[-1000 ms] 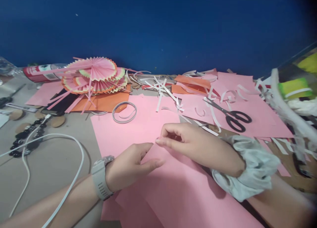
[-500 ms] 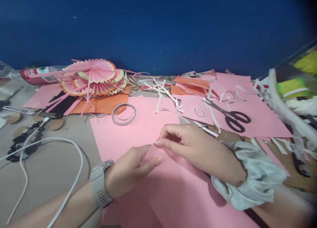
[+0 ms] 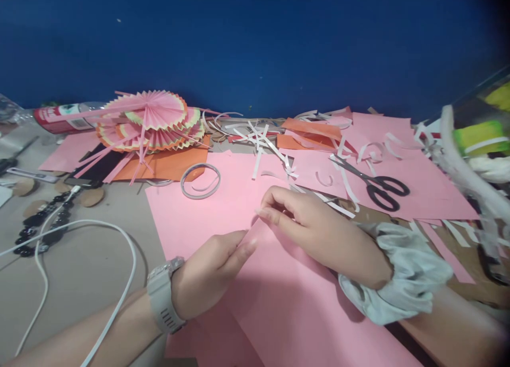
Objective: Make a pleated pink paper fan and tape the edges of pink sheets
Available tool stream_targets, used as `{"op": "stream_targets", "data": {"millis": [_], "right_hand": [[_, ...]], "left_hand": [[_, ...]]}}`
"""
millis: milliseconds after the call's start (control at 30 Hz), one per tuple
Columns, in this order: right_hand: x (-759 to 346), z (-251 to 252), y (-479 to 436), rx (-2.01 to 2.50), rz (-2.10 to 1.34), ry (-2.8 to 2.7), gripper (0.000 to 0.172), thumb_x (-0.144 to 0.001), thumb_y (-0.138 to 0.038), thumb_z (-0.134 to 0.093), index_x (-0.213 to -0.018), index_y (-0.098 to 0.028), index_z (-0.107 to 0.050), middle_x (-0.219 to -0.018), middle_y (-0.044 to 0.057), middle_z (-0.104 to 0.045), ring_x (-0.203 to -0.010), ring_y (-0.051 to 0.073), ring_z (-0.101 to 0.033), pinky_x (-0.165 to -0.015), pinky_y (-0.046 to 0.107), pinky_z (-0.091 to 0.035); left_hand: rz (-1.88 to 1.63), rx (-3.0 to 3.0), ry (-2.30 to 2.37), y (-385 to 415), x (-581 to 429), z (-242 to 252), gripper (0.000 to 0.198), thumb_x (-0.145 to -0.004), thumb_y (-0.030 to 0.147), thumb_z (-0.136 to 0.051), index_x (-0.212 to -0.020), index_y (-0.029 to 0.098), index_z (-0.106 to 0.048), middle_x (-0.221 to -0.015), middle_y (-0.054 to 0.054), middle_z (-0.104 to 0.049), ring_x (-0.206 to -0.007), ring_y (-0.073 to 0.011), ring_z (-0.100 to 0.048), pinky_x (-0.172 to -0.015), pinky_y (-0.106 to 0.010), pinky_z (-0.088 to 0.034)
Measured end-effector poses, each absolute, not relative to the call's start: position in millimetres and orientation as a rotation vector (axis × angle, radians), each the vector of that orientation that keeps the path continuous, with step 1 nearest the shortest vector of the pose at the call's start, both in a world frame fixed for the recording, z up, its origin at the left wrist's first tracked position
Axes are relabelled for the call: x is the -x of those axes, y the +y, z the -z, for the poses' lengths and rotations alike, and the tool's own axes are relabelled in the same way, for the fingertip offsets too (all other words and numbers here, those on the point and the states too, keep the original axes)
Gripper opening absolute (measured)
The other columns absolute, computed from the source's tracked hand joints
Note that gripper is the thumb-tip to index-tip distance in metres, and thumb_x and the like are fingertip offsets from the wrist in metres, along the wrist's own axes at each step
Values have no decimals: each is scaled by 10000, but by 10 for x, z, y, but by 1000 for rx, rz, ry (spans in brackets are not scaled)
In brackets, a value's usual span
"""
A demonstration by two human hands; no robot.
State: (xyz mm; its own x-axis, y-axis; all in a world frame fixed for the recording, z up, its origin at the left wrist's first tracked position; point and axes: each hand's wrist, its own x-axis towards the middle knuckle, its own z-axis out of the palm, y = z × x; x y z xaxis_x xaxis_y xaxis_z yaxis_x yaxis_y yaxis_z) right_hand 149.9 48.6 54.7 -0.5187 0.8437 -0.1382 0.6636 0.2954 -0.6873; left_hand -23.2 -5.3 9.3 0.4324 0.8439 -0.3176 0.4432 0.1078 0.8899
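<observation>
A sheet of pink paper (image 3: 287, 298) is held up between my hands, its far corner raised above other pink sheets (image 3: 223, 202). My left hand (image 3: 215, 271), with a grey watch (image 3: 164, 295) on the wrist, grips the sheet's left edge, thumb on top. At the far corner, my right hand (image 3: 297, 218) pinches the paper between thumb and fingers. A pale scrunchie (image 3: 402, 271) circles my right wrist. Most fingers of the left hand are hidden under the paper. A roll of thin tape (image 3: 200, 181) lies on the pink sheet beyond my hands.
Black-handled scissors (image 3: 374, 184) rest on pink paper at the right. White paper strips (image 3: 258, 141) are scattered behind. Pleated paper rosettes (image 3: 151, 117) stand at back left, beside a plastic bottle (image 3: 67, 117). A white cable (image 3: 129, 250) curves across the left, over my forearm.
My right hand has shifted slightly up with the paper's corner, and my left thumb has drawn back a little along the edge. The camera view has moved slightly.
</observation>
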Motion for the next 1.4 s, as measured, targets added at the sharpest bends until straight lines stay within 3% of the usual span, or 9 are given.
{"op": "stream_targets", "data": {"millis": [1400], "right_hand": [[-1466,-524,419,1465,-899,-2310,179,-902,-304,-400,-754,-218,-453,-692,-52,-543,-619,111,-468,-551,265,-295]], "left_hand": [[-390,-1453,1148,-51,257,-90,373,-925,447,-244,-648,198,-257,-636,44,-228,-571,-101,-226,-513,-233,-240]]}}
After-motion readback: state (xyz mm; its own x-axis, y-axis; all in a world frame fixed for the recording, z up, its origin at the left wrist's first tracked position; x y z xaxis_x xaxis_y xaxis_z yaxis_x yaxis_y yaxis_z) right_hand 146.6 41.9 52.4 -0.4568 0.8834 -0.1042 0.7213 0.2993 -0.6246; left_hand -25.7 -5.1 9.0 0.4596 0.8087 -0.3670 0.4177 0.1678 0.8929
